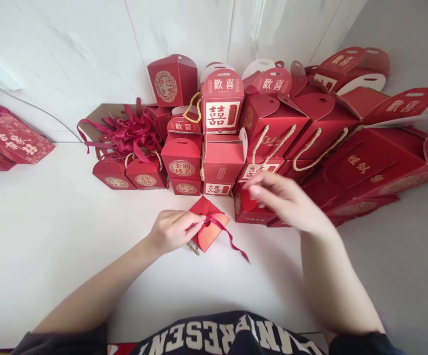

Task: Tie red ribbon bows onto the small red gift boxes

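A small red box (pixel 209 237) with rounded top flaps rests on the white table in front of me. Dark red ribbon (pixel 231 240) crosses its top, and one long end trails off to the right onto the table. My left hand (pixel 177 229) pinches the ribbon at the middle of the box top, thumb and forefinger together. A piece of twine handle (pixel 193 248) shows at the box's lower left side. My right hand (pixel 278 197) is raised to the right of the box, slightly blurred, its fingers curled; whether anything is between them is too unclear to tell.
Stacked red gift boxes (pixel 223 101) line the back, some with rope handles. A cardboard box (pixel 105 113) of loose red ribbons (pixel 130 130) stands at the back left. Large red bags (pixel 369 162) lean at the right. More patterned red packages (pixel 16 138) lie far left on the white table (pixel 51 236).
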The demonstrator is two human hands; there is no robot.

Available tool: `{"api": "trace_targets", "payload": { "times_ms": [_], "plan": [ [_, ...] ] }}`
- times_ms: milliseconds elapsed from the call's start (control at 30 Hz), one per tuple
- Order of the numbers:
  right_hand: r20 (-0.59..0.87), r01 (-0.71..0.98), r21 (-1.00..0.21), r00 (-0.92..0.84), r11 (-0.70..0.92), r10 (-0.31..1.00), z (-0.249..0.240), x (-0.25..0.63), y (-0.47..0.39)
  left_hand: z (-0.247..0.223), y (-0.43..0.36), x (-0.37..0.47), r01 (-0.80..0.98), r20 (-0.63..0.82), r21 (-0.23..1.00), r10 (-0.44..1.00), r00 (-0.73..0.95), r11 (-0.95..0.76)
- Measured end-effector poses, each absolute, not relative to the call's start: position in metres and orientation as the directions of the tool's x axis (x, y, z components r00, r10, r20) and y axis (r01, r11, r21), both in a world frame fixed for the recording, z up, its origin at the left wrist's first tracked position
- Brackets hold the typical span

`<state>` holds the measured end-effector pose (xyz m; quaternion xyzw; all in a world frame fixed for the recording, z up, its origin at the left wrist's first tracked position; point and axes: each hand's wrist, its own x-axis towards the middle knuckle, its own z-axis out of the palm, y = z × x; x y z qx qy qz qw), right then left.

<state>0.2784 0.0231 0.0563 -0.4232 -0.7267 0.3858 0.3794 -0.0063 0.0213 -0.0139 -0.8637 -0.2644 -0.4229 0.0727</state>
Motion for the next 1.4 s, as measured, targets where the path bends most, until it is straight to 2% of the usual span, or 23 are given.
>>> {"api": "trace_targets", "payload": {
  "times_ms": [67, 133, 367, 433, 500, 600, 700, 800, 967, 1100, 1233, 1300, 1400],
  "plan": [
    [0.166, 0.414, -0.806, -0.527, 0.422, 0.834, 0.046, 0.258, 0.024, -0.014, 0.021, -0.006, 0.528, 0.766, 0.081, 0.392, 0.510, -0.845],
    [0.175, 0.448, -0.728, -0.610, 0.519, 0.773, 0.036, 0.240, 0.023, -0.014, 0.020, -0.006, 0.543, 0.755, 0.090, 0.413, 0.509, -0.835],
    [0.319, 0.492, -0.564, -0.611, 0.664, 0.724, 0.021, 0.218, 0.019, -0.019, 0.021, -0.005, 0.542, 0.713, 0.188, 0.493, 0.498, -0.819],
    [0.368, 0.515, -0.453, -0.635, 0.727, 0.679, 0.017, 0.218, 0.021, -0.020, 0.021, -0.005, 0.531, 0.717, 0.211, 0.499, 0.487, -0.821],
    [0.400, 0.562, -0.281, -0.669, 0.778, 0.627, 0.013, 0.220, 0.024, -0.017, 0.020, -0.006, 0.526, 0.693, 0.266, 0.539, 0.478, -0.808],
    [0.406, 0.610, -0.100, -0.696, 0.786, 0.592, 0.011, 0.223, 0.025, -0.002, 0.016, -0.007, 0.583, 0.496, 0.440, 0.726, 0.477, -0.683],
    [0.398, 0.616, -0.069, -0.704, 0.784, 0.588, 0.011, 0.227, 0.025, 0.020, 0.015, -0.010, 0.631, 0.164, 0.630, 0.872, 0.462, -0.453],
    [0.379, 0.618, -0.030, -0.720, 0.786, 0.581, 0.011, 0.230, 0.025, 0.037, 0.017, -0.015, 0.587, -0.112, 0.781, 0.877, 0.467, -0.213],
    [0.305, 0.660, 0.123, -0.736, 0.741, 0.604, 0.013, 0.234, 0.024, 0.044, 0.027, -0.024, 0.599, -0.328, 0.800, 0.820, 0.470, -0.024],
    [0.186, 0.717, 0.105, -0.695, 0.690, 0.694, 0.020, 0.241, 0.024, 0.043, 0.032, -0.029, 0.612, -0.408, 0.791, 0.770, 0.491, 0.029],
    [0.050, 0.758, 0.008, -0.652, 0.652, 0.757, 0.027, 0.243, 0.023, 0.042, 0.037, -0.034, 0.631, -0.470, 0.771, 0.746, 0.472, 0.086],
    [0.047, 0.768, -0.101, -0.632, 0.633, 0.774, 0.030, 0.242, 0.021, 0.043, 0.039, -0.036, 0.635, -0.459, 0.768, 0.758, 0.463, 0.078],
    [0.098, 0.708, -0.420, -0.586, 0.567, 0.804, 0.032, 0.240, 0.019, 0.047, 0.041, -0.040, 0.656, -0.433, 0.754, 0.773, 0.464, 0.028]
  ]
}}
